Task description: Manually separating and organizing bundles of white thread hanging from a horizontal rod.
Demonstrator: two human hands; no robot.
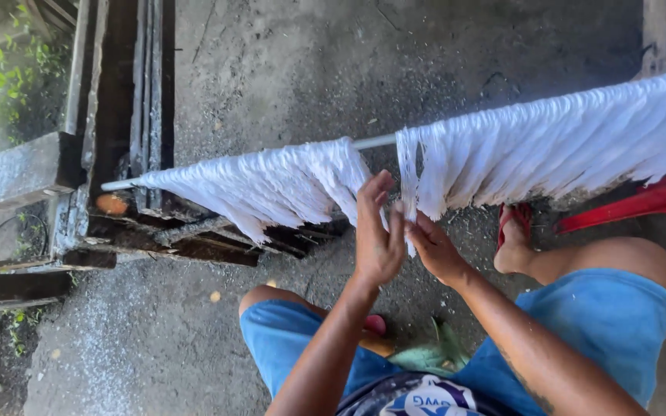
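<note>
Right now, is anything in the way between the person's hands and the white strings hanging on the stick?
No. The left hand and right hand are already touching the white strands at the gap on the pole. Nothing lies between them.

**What cannot be seen around the rod**

The rod (374, 142) is covered by white fibres (549, 146) except at one short gap and its left tip; its right end is cut off by the picture's edge. Below the rod, a red chair (641, 204) is cropped at the right edge. The right hand's (435, 250) fingertips are hidden behind the strands.
</note>
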